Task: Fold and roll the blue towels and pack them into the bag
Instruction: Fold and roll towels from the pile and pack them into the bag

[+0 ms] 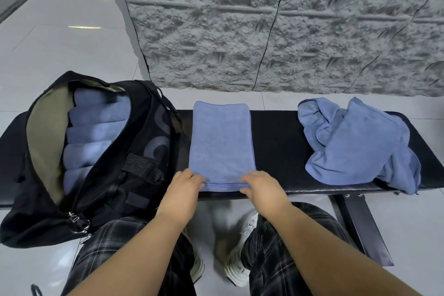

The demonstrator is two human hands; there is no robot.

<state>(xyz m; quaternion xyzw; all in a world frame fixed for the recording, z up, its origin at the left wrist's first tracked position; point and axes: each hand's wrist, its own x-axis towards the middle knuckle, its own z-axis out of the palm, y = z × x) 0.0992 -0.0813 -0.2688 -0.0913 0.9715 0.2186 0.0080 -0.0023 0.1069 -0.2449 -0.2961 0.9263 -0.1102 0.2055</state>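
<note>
A blue towel point(221, 142), folded into a long narrow strip, lies across the middle of the black bench point(276, 142). My left hand point(186, 187) pinches its near left corner and my right hand point(260, 186) pinches its near right corner, lifting the stitched near edge slightly. To the left, the open black bag point(149, 151) lies on the bench with several rolled blue towels point(93, 132) stacked inside. A crumpled heap of blue towels point(358, 144) sits at the bench's right end.
The bench's near edge runs just under my hands, and a metal bench leg point(362, 226) slants down at the right. A rough grey stone wall point(276, 24) stands behind. My knees in plaid trousers are below, over a glossy tiled floor point(60, 38).
</note>
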